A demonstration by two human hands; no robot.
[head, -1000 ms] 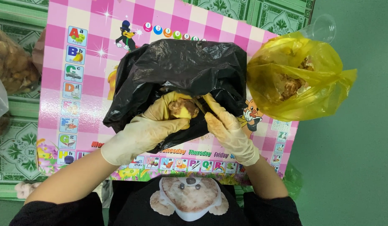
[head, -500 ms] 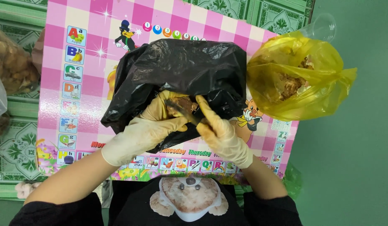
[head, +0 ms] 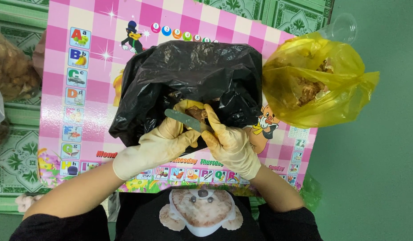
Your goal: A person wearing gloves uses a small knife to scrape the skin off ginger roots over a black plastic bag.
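At the mouth of the black bag (head: 188, 80) we hold a small brown lump (head: 196, 113), pinched in the fingertips of our left hand (head: 156, 145), which is gloved in pale latex and curled closed around it so the piece sits steady and raised just over the bag's near edge. Our right hand (head: 231, 145), gloved the same and stained yellowish, is closed on the handle of a thin dark blade (head: 185, 120) that lies slantwise across the lump, touching it; we judge the piece is kept over the bag so that scraps drop into it. What the lump is we cannot tell. The black bag lies open toward us on a pink checked mat (head: 90, 58) printed with letters and cartoon animals, which covers the green patterned floor (head: 14, 147) beneath. Just right of the black bag sits a yellow plastic bag (head: 318, 85) holding brownish pieces, its top gathered loosely. Beyond that, a clear plastic cup (head: 342, 27) stands on the green surface. Well left of the black bag, a clear bag of brown pieces (head: 10, 67) lies at the mat's edge.
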